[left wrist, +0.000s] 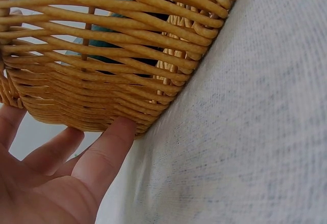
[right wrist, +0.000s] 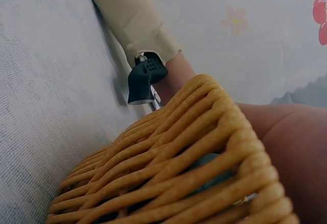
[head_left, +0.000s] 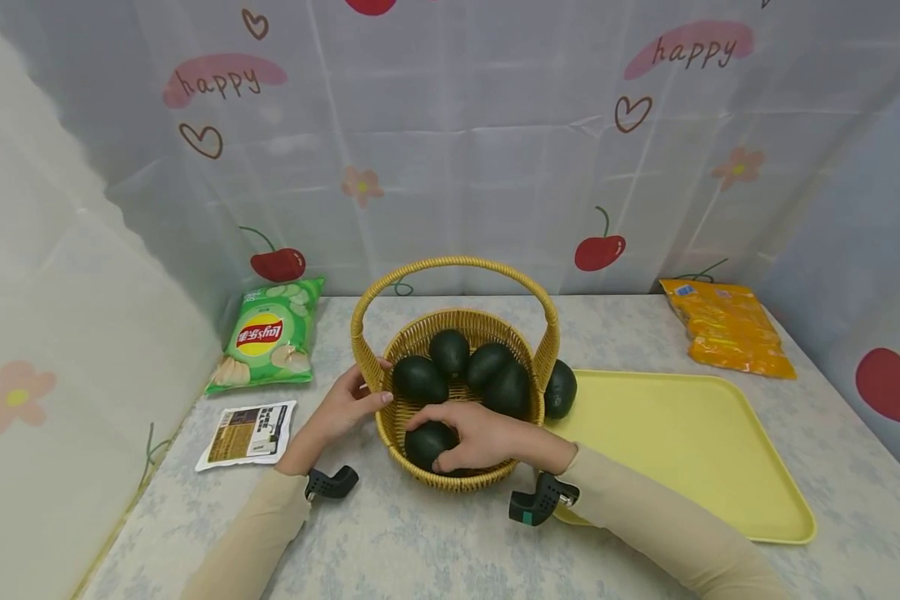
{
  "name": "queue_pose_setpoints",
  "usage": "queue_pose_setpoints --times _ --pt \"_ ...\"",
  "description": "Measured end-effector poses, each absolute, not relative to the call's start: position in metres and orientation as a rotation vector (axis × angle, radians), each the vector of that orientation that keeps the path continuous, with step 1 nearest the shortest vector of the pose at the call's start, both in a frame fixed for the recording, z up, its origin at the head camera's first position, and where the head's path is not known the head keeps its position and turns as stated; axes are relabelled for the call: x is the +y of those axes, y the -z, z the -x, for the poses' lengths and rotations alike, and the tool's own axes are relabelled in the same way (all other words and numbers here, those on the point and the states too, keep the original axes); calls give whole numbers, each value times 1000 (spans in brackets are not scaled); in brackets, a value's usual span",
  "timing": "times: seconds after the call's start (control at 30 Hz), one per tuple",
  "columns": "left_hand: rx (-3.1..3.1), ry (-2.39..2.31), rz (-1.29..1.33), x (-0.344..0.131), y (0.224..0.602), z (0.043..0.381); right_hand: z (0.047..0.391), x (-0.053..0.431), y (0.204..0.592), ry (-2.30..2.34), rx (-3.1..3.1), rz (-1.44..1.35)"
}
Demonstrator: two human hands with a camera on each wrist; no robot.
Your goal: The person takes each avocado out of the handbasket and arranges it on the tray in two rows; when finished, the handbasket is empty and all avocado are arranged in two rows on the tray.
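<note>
A woven basket [head_left: 457, 321] with a tall arched handle holds several dark green avocados [head_left: 422, 380]. At its left side, my left hand [head_left: 347, 406] holds the basket near the handle's base; the left wrist view shows fingertips [left wrist: 122, 127] touching the outer weave. My right hand [head_left: 480, 435] reaches over the near right rim and grips an avocado [head_left: 429, 446] at the front of the basket, thumb on the near side. In the right wrist view the basket wall hides its fingers. Another avocado [head_left: 561, 390] lies outside, just right of the basket.
A yellow tray [head_left: 675, 450] lies to the right, partly under my right forearm. Green Lay's chips [head_left: 273, 337] and a small white-edged packet [head_left: 247, 435] lie left. An orange packet [head_left: 729, 327] sits at the back right. A printed curtain [head_left: 457, 167] hangs behind.
</note>
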State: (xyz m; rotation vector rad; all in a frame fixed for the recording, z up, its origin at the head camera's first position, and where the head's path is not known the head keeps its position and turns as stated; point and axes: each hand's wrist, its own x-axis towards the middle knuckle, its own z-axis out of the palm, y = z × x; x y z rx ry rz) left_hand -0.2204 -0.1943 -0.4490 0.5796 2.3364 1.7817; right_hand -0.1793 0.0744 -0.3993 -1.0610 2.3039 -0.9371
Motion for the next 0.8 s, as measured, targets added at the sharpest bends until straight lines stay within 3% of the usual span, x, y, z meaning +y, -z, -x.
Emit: queue_pose_setpoints --times 0.47,0.8 --pt "2329 -1784 -585 -195 450 221 179 80 398 939 2315 1064" --pt "2328 -1783 -547 -194 447 220 179 112 372 1029 2351 1031"
